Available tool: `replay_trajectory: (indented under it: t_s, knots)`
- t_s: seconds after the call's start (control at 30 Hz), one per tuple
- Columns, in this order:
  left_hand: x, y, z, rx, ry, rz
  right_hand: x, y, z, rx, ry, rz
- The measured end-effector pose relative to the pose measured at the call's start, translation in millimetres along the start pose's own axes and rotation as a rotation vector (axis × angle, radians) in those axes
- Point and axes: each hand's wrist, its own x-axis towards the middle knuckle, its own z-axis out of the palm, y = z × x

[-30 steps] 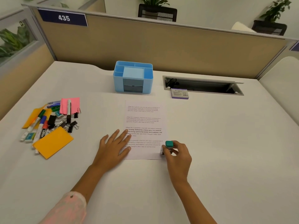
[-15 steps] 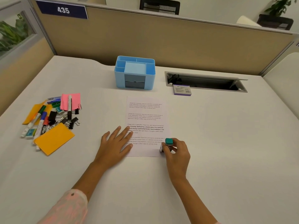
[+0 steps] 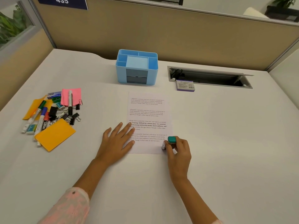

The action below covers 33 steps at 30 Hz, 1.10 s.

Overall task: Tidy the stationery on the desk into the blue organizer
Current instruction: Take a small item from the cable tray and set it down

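Teal-capped corrector (image 3: 169,141) still pinched in our rt hand (image 3: 178,152); left hand (image 3: 117,140), fingers flat, keeps pinning paper (image 3: 148,117) — nothing's reaching organizer (image 3: 137,67) yet.

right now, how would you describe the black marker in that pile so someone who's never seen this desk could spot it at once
Start at the blue organizer at the back of the desk, then look to the stationery pile at the left. At the pile's far end lies a pink sticky pad; the black marker lies across it, running toward the binder clips. The other markers lie slanted beside the orange pads, with green, blue or red caps.
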Motion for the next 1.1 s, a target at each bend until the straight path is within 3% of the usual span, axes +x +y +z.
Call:
replay_trajectory:
  t_s: [1.1]
  knots:
    - [1.1,0.0,0.4,-0.026,-0.003,-0.011,-1.5,-1.0,1.0,-0.016,-0.001,0.007]
